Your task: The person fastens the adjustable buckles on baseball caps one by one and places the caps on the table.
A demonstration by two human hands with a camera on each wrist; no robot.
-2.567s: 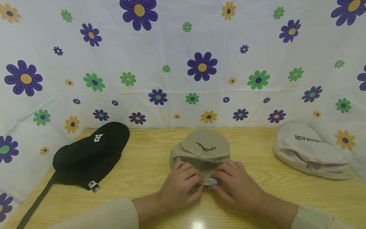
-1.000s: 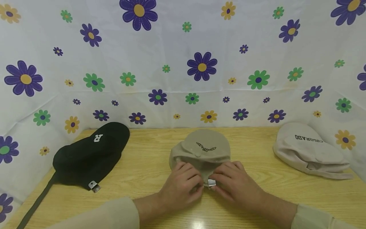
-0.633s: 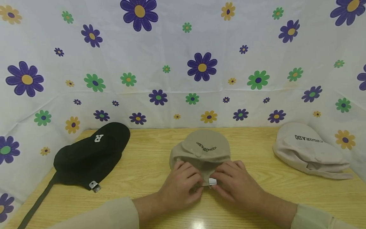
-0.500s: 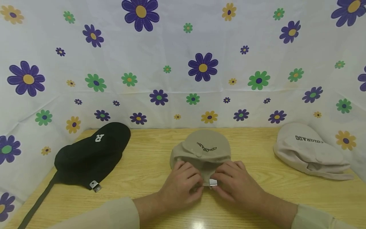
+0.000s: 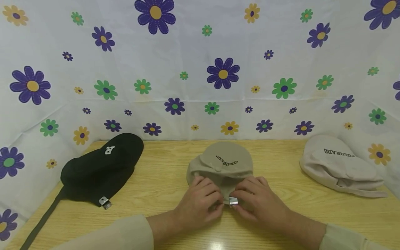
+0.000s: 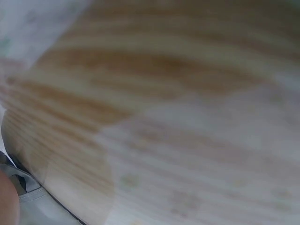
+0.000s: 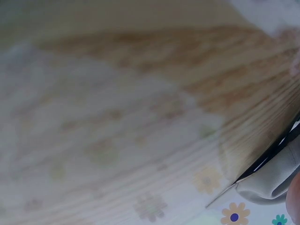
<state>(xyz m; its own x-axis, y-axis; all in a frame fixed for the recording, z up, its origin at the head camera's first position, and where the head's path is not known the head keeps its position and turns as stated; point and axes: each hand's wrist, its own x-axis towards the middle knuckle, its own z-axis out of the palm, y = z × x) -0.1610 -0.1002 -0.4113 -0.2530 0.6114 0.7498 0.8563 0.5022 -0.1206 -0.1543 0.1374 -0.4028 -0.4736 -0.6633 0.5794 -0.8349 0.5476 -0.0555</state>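
A khaki baseball cap (image 5: 229, 152) marked COLORADO lies in the middle of the table in the head view, its opening facing me. My left hand (image 5: 200, 199) pinches the near edge of the cap at its back strap. On the right of the opening, my right hand (image 5: 260, 198) pinches the strap end beside a silver metal buckle (image 5: 233, 200). Curled fingers hide most of the strap. Only a corner of grey-beige fabric (image 6: 42, 206) shows in the left wrist view, and likewise some cap fabric (image 7: 269, 180) in the right wrist view.
A black cap (image 5: 100, 170) with a white R lies at the left, its long strap (image 5: 42, 218) trailing toward me and a metal buckle (image 5: 105, 202) at its edge. A pale cap (image 5: 340, 166) lies at the right. Behind the wooden table (image 5: 162, 159) hangs a flowered cloth (image 5: 187, 52).
Both hands stay at the cap's strap. The metal buckle tilts slightly back and forth between the frames. The whole head view shifts a little to the right.
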